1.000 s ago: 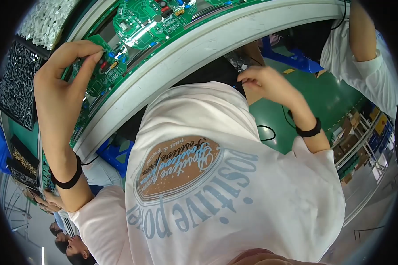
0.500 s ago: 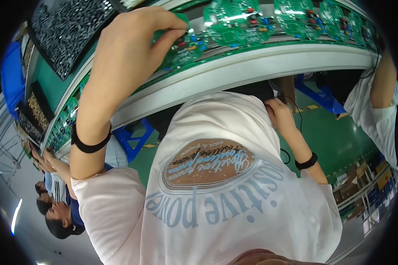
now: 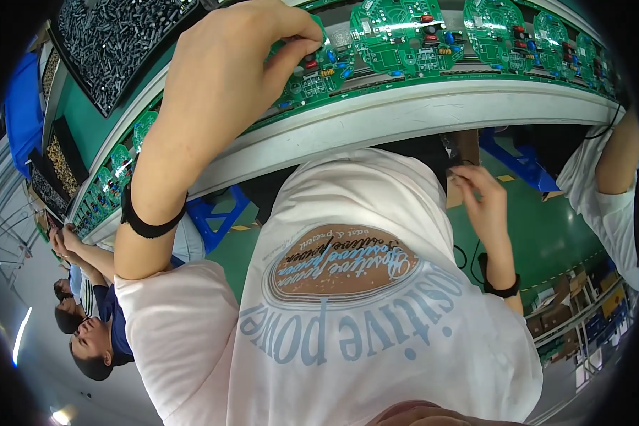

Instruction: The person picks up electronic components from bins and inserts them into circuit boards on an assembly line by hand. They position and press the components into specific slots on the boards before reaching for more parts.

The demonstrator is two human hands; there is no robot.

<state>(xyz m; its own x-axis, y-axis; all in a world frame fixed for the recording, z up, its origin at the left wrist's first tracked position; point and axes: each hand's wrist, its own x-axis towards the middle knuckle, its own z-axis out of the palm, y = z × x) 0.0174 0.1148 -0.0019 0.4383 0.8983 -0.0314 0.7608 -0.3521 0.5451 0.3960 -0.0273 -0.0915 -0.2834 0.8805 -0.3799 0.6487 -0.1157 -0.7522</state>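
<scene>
My left hand (image 3: 227, 78) reaches over a green circuit board (image 3: 319, 82) at the top of the head view. Its thumb and index finger are pinched at the board's surface, and whatever lies between them is hidden. Red, blue and striped components stand on that board beside the fingertips. My right hand (image 3: 486, 202) hangs lower, beside my white shirt (image 3: 341, 341), apart from the boards. Its fingers are curled with thumb and index finger close together, near a small dark speck I cannot make out. Another circuit board (image 3: 401, 39) sits just right of my left hand.
A pale rail (image 3: 405, 106) edges the line, with several more boards (image 3: 500, 35) along it. A black tray (image 3: 121, 42) of small dark parts is at upper left, a bin of tan parts (image 3: 62, 160) beyond. A co-worker's arm (image 3: 615, 149) is at right; other people (image 3: 92, 348) sit left.
My right hand has moved right, away from my waist, and its fingers show more. The left hand keeps its pinch at the same board, and both sit slightly further right in the picture.
</scene>
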